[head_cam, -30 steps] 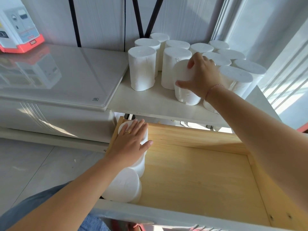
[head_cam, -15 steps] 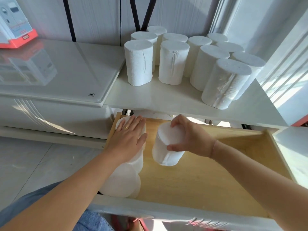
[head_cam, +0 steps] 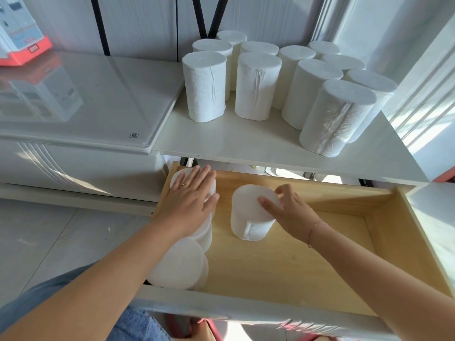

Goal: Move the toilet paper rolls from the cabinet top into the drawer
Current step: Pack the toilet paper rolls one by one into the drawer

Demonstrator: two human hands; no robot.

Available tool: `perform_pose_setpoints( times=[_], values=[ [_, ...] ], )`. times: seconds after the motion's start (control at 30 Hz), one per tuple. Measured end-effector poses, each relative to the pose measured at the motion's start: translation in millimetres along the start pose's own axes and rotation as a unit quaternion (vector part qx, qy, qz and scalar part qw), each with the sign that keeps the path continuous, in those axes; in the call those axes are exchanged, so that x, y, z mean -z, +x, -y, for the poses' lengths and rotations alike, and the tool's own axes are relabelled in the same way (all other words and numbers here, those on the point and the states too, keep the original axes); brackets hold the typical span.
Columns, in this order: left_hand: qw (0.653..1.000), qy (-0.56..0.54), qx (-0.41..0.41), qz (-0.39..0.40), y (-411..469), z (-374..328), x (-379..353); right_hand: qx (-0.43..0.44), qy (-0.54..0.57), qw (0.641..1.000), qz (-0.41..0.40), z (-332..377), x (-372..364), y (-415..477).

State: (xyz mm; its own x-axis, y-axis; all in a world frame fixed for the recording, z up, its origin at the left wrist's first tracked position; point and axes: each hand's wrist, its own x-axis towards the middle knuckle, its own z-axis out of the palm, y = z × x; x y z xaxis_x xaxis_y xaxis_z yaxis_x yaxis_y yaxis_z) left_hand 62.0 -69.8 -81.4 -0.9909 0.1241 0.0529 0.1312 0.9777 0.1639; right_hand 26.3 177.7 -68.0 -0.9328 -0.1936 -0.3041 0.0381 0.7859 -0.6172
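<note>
I look down on an open wooden drawer (head_cam: 283, 262) pulled out below a white cabinet top (head_cam: 234, 141).

My right hand (head_cam: 288, 212) rests against a roll (head_cam: 251, 215) that stands on end on the drawer floor, toward the back at about 11 o'clock from the drawer's middle. Its long axis is vertical, flat end up. My fingers lie loosely spread on the top edge and right side of the roll. They touch it, but I cannot tell whether they grip it or are letting go.

My left hand (head_cam: 192, 200) lies flat, palm down, fingers together and open, on top of a roll (head_cam: 179, 175) in the drawer's back left corner. It clamps nothing. A second corner roll (head_cam: 177, 264) stands at 6 o'clock from it, against the left wall.

About eleven rolls (head_cam: 256, 84) stand on end in a cluster on the cabinet top, at 12 to 1 o'clock from my right hand. The nearest of them (head_cam: 334, 116) stands at the front right of the cluster, at roughly 1 o'clock from my right hand and well apart from my left.

In my judgement the standing roll is placed, and the next reach is up and back toward 1 o'clock. My right hand is nearer, so it should take that front right roll around its upright side.
</note>
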Motion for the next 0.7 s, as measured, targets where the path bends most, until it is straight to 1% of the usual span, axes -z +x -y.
perform_pose_setpoints(
  times=[0.03,0.07,0.1,0.13,0.2,0.33,0.43,0.53,0.7],
  values=[
    [1.0,0.001,0.001,0.001,0.1,-0.1,0.0,-0.054,0.047,0.996,0.049,-0.9,-2.1,-2.8],
    [1.0,0.002,0.002,0.003,0.5,-0.2,0.1,-0.106,0.135,0.979,0.107,-0.1,-5.0,-5.9],
    [1.0,0.004,0.003,0.004,0.7,-0.2,0.1,-0.146,0.228,0.95,0.154,2.1,-7.8,-9.0],
    [1.0,0.005,0.003,0.004,0.7,-0.3,0.1,-0.168,0.299,0.923,0.176,5.1,-10.5,-10.0],
    [1.0,0.003,0.002,0.002,0.4,-0.5,0.1,-0.179,0.362,0.899,0.171,10.0,-16.7,-6.3],
    [1.0,-0.004,0.002,-0.002,1.3,-0.1,-1.1,-0.199,0.419,0.877,0.127,24.7,-27.6,4.0],
    [1.0,-0.003,0.002,-0.005,1.7,0.6,-2.3,-0.209,0.463,0.853,0.116,35.4,-36.6,9.0],
    [1.0,-0.007,0.007,-0.003,0.8,0.2,-2.1,-0.212,0.478,0.846,0.103,43.3,-43.2,10.6],
    [0.999,-0.03,-0.003,0.022,4.0,-4.7,1.0,-0.211,0.499,0.837,0.083,41.8,-43.7,11.3]
  ],
)
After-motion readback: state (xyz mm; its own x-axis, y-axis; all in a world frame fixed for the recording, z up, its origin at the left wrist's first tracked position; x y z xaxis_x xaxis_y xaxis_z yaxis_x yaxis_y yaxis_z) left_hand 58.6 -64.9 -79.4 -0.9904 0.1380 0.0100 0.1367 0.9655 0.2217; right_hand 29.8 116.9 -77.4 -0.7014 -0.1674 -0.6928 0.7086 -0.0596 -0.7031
